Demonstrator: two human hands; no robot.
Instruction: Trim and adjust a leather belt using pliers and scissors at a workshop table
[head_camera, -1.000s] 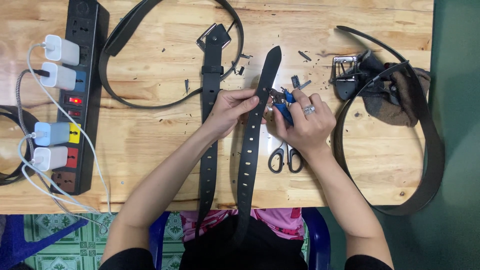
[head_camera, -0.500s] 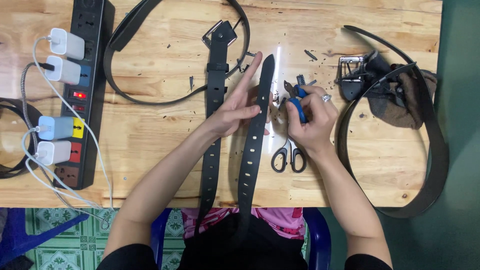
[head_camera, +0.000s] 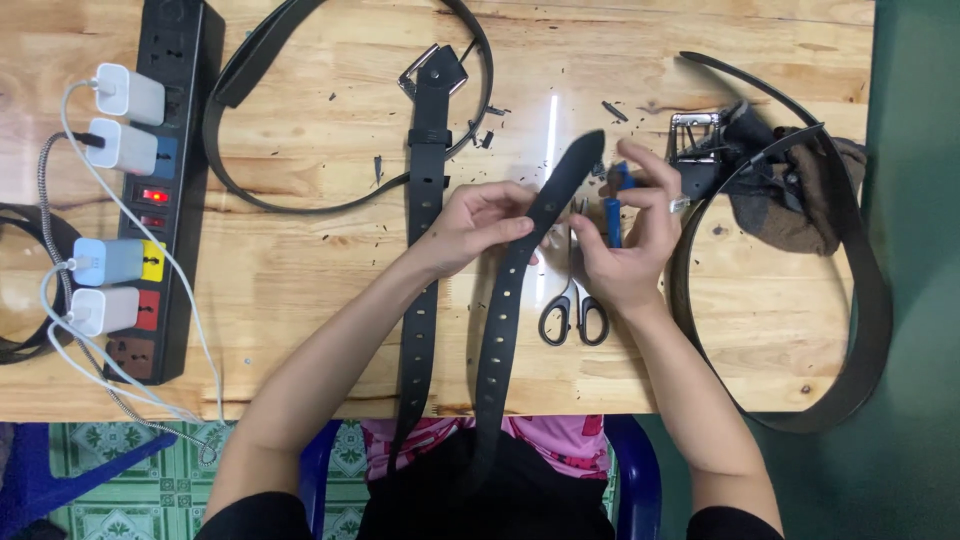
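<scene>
Head view shows the punched belt (head_camera: 505, 300) running from the lap toward 1 o'clock. The left hand (head_camera: 475, 225) pinches its strap flat between thumb and fingers, probably to steady it. The right hand (head_camera: 628, 245) is closed around a blue-handled tool (head_camera: 612, 215) beside the belt tip. Scissors (head_camera: 572, 300) lie between the wrists. Farther, at 10 o'clock, a black power strip (head_camera: 165, 130) carries white chargers (head_camera: 125, 95).

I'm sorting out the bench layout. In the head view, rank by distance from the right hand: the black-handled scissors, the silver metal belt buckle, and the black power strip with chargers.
From the right hand:
1. Black-handled scissors, just below it beside the wrist.
2. Silver metal belt buckle, up and to its right.
3. Black power strip with chargers, far across at the table's left edge.
</scene>
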